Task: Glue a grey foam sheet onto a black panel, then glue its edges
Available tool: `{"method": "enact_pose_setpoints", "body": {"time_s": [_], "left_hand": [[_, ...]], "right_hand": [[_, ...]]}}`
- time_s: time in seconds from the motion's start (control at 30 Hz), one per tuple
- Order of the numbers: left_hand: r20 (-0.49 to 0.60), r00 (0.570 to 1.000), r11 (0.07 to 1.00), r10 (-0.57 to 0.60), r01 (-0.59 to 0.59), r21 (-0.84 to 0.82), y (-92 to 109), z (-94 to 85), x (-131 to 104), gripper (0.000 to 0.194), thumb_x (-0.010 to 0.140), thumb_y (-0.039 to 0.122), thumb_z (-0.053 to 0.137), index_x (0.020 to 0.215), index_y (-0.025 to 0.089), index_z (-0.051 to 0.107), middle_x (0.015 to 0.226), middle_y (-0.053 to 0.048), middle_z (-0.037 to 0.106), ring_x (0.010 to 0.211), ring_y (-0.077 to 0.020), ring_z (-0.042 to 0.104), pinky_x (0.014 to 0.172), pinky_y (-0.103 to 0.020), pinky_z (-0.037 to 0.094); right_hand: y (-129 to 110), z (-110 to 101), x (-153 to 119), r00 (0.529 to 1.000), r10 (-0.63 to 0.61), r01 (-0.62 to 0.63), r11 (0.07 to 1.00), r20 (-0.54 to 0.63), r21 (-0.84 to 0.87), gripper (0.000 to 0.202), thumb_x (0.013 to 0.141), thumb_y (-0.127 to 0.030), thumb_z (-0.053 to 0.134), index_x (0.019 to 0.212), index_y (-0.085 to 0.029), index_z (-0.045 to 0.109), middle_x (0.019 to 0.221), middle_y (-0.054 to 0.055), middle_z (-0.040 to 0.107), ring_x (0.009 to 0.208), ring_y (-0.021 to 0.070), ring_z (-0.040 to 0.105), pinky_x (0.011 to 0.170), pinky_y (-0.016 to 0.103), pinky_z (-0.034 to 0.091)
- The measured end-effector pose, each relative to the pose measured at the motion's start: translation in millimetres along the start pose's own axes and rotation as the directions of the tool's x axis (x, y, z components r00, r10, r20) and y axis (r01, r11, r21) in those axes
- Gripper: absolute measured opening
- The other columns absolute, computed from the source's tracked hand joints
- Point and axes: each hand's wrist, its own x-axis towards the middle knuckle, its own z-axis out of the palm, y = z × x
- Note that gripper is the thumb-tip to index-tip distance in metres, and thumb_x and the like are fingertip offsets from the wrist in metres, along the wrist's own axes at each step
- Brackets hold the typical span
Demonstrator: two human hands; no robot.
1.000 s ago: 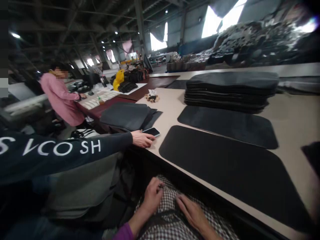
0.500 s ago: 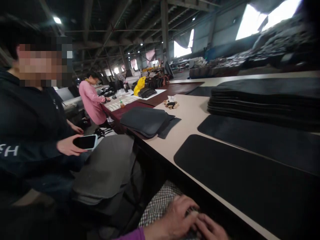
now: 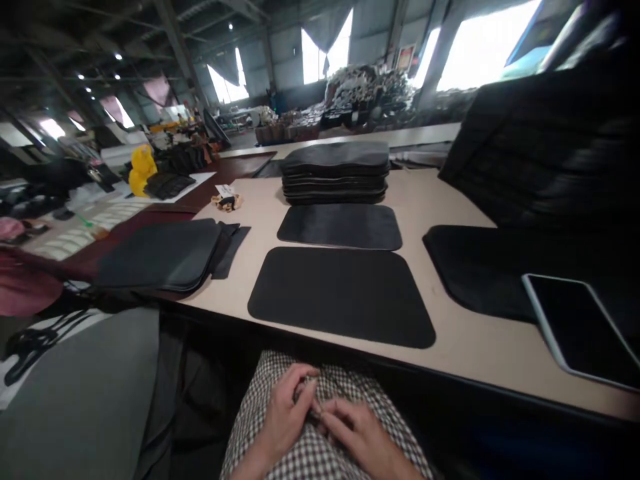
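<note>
One person in pink is cut off by the left edge; a grey sheet is seen below, beside the table. Farther back, a yellow object is set near dark pieces. A dark stack is placed toward the table's left, with a crumpled bundle beyond. Over checked cloth, the left hand is curled, its fingertips brought close to those of the right hand; whether anything is gripped cannot be told. Ahead of both, a black panel is laid flat near the table edge, untouched, with a second panel and a layered stack lined up behind. At right, another dark panel is partly hidden by a phone, and the background is blocked by a dark creased shape. The table is surfaced in smooth tan. Behind, a dim hall is lit by bright windows, with a heap piled below.
</note>
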Motion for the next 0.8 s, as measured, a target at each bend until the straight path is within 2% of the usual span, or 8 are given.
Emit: {"method": "enact_pose_setpoints", "body": {"time_s": [0.13, 0.27, 0.4, 0.53, 0.6, 0.73, 0.8], "left_hand": [[0.066, 0.995, 0.993, 0.079, -0.084, 0.082, 3.4, 1.8, 12.1, 0.029, 0.104, 0.038, 0.049, 0.115, 0.024, 0.071, 0.115, -0.008, 0.071, 0.083, -0.0155, 0.07, 0.084, -0.029, 0.059], [0.115, 0.967, 0.954, 0.228, -0.246, 0.17, 6.9, -1.0, 23.1, 0.025, 0.105, 0.03, 0.05, 0.117, 0.023, 0.07, 0.114, -0.008, 0.072, 0.098, -0.0174, 0.071, 0.09, -0.028, 0.059], [0.144, 0.877, 0.85, 0.458, -0.48, 0.219, 7.7, -0.4, 31.5, 0.023, 0.102, 0.02, 0.055, 0.122, 0.021, 0.066, 0.113, -0.01, 0.074, 0.106, -0.0186, 0.071, 0.093, -0.028, 0.06], [0.155, 0.782, 0.746, 0.604, -0.623, 0.237, 13.4, 8.3, 39.8, 0.023, 0.103, 0.018, 0.052, 0.124, 0.02, 0.063, 0.111, -0.011, 0.074, 0.102, -0.0181, 0.072, 0.091, -0.029, 0.06], [0.181, 0.728, 0.686, 0.662, -0.685, 0.245, 20.4, 13.8, 45.2, 0.023, 0.103, 0.016, 0.052, 0.123, 0.02, 0.063, 0.111, -0.011, 0.075, 0.101, -0.0175, 0.072, 0.091, -0.03, 0.06], [0.166, 0.675, 0.613, 0.719, -0.729, 0.305, 38.1, 21.6, 55.3, 0.024, 0.103, 0.016, 0.052, 0.125, 0.019, 0.062, 0.117, -0.012, 0.074, 0.107, -0.0184, 0.071, 0.097, -0.033, 0.058], [0.177, 0.596, 0.529, 0.783, -0.789, 0.313, 47.7, 19.3, 59.8, 0.025, 0.103, 0.017, 0.053, 0.125, 0.019, 0.063, 0.116, -0.012, 0.075, 0.105, -0.018, 0.071, 0.097, -0.033, 0.057]], "right_hand": [[-3.2, -8.0, -0.5, 1.0, 0.025, -0.025, 0.999, -0.015, -0.033, 0.044, 0.101, -0.053, 0.048, 0.089, -0.019, 0.072, 0.086, 0.005, 0.075, 0.082, 0.0191, 0.067, 0.078, 0.028, 0.048], [1.8, -11.2, 4.5, 0.988, 0.037, -0.051, 0.995, -0.152, -0.09, 0.042, 0.099, -0.054, 0.048, 0.079, -0.02, 0.064, 0.077, 0.002, 0.067, 0.075, 0.0172, 0.059, 0.072, 0.028, 0.043], [11.8, -12.7, 8.5, 0.98, 0.033, -0.048, 0.996, -0.198, -0.071, 0.038, 0.097, -0.053, 0.048, 0.079, -0.02, 0.055, 0.076, 0.001, 0.058, 0.075, 0.0168, 0.052, 0.072, 0.028, 0.04], [11.8, -18.3, 9.9, 0.97, 0.08, -0.061, 0.994, -0.229, 0.089, 0.039, 0.093, -0.055, 0.052, 0.076, -0.021, 0.05, 0.078, 0.001, 0.053, 0.077, 0.018, 0.048, 0.074, 0.029, 0.039], [5.5, -24.4, 9.3, 0.966, 0.107, -0.06, 0.978, -0.236, 0.199, 0.04, 0.091, -0.057, 0.055, 0.075, -0.021, 0.049, 0.078, 0.002, 0.051, 0.079, 0.0189, 0.046, 0.077, 0.03, 0.04], [-16.1, -39.5, 3.7, 0.972, 0.13, -0.029, 0.895, -0.196, 0.446, 0.043, 0.082, -0.058, 0.064, 0.071, -0.022, 0.043, 0.077, 0.001, 0.047, 0.078, 0.0187, 0.043, 0.076, 0.031, 0.042], [-28.2, -46.3, -2.8, 0.982, 0.105, -0.017, 0.875, -0.155, 0.484, 0.043, 0.081, -0.059, 0.063, 0.071, -0.023, 0.041, 0.078, 0.002, 0.047, 0.077, 0.0191, 0.044, 0.076, 0.032, 0.043]]}}
